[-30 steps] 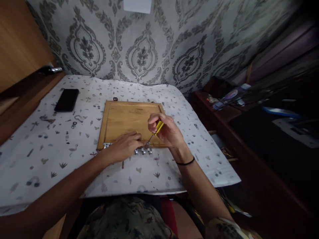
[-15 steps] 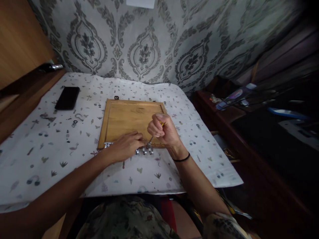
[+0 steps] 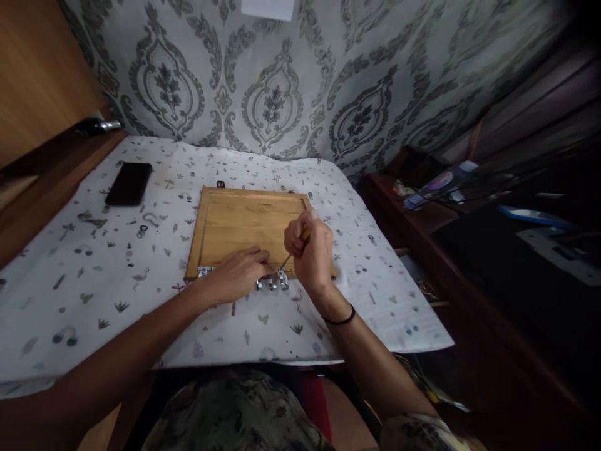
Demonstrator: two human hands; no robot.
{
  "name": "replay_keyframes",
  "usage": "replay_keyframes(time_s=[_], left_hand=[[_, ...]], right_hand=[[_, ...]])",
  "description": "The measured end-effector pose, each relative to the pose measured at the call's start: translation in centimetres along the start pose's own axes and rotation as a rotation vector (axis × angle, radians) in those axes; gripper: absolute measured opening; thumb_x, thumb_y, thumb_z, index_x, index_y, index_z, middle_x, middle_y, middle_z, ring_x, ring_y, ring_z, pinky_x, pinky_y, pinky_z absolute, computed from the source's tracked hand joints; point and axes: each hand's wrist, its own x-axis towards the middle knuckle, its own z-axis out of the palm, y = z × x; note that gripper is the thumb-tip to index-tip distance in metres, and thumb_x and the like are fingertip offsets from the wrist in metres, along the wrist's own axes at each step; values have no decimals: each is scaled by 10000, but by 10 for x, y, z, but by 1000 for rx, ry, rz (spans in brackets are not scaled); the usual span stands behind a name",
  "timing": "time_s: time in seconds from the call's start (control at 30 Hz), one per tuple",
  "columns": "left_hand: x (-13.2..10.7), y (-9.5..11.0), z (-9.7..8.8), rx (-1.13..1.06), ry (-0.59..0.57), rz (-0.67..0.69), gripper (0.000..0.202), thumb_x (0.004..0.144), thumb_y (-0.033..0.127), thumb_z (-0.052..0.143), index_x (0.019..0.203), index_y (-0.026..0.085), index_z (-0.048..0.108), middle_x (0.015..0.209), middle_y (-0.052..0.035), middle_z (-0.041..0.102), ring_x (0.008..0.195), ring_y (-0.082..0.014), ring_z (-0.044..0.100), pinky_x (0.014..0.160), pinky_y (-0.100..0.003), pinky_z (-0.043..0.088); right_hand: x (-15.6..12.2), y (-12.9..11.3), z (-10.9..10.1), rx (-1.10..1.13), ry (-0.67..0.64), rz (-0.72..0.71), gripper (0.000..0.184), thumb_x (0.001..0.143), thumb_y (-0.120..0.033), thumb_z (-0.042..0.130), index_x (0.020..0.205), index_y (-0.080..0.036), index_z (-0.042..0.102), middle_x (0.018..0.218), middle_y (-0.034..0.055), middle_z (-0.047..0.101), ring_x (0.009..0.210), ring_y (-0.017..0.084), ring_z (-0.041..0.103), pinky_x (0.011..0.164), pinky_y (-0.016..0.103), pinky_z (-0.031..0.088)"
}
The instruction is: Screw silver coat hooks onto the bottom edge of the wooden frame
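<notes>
A wooden panel with a raised frame lies flat on the cloth. Shiny metal fittings, perhaps hinges, sit along its near edge and stick out past it. My left hand rests over that edge, its bent fingers pressed on a fitting; the thumb is mostly hidden. My right hand is wrapped in a fist around the yellow handle of a screwdriver. Its thin shaft slants down to the left, with the tip at a fitting close to my left fingertips. Another metal plate shows at the panel's near left corner.
A black phone lies at the left on the patterned white tablecloth. Small dark brackets stand at the panel's far edge. To the right, a dark red piece of furniture carries a bottle. A patterned curtain hangs behind.
My right fist has turned around the screwdriver handle and moved slightly, with the wrist lower. The left hand keeps its place on the panel's near edge.
</notes>
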Motion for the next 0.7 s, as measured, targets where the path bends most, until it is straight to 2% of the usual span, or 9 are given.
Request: replay_keyframes(time_s=[0.1,0.2,0.3,0.37,0.43,0.5,0.53,0.6,0.7], left_hand=[[0,0,-1,16,-2,12,322,1018,94,490,1142,227,755,978,-64,640,972,-228,595,785,-323,438],[0,-1,0,9,1,30,335,1007,69,482,1133,220,754,984,-66,642,973,-224,595,807,-324,445],[0,-2,1,-10,-7,24,354,980,36,480,1113,214,756,991,-68,644,979,-224,592,820,-324,450],[0,-2,1,-4,-26,9,368,956,10,480,1090,210,758,992,-66,645,979,-222,591,815,-320,449],[0,-1,0,3,-32,2,376,943,-3,477,1085,209,753,1003,-63,647,992,-222,591,808,-317,447],[0,0,0,7,-34,-4,367,946,0,476,1084,205,748,1014,-63,648,1009,-225,589,814,-319,448],[0,1,-1,10,-40,-6,355,954,10,478,1084,201,747,1015,-64,648,1010,-226,589,819,-322,449],[0,1,-1,18,-55,-10,337,976,35,480,1104,198,745,1017,-69,647,1004,-227,587,827,-328,449],[0,2,0,30,-49,-3,327,1004,76,476,1156,204,736,1027,-73,645,1000,-228,583,835,-333,449]], right_hand=[[9,-2,-12,7,-179,126,449,864,-554,695,608,-187,651,494,-61,394,440,69,335,439,224,277],[19,-5,-24,-13,-329,135,401,828,-536,749,642,-181,764,671,12,602,580,92,524,545,240,422],[26,-6,-29,-15,-404,65,370,811,-502,788,594,-202,776,886,58,719,797,139,648,704,267,521],[28,-4,-28,28,-434,49,418,814,-486,789,521,-195,725,869,61,744,764,137,668,699,268,532],[28,-1,-25,86,-462,89,494,842,-490,757,469,-189,641,644,31,689,531,97,590,528,237,465],[26,1,-20,127,-474,149,545,874,-500,716,455,-199,538,408,-38,492,345,64,388,380,212,291],[24,1,-17,139,-470,172,561,880,-503,707,457,-207,486,356,-68,391,312,53,292,356,207,215],[21,1,-12,142,-436,190,585,869,-522,714,473,-215,412,345,-99,288,315,39,187,352,201,149],[16,-1,-6,90,-334,142,632,856,-612,706,492,-226,364,380,-109,240,346,38,148,360,206,144]])
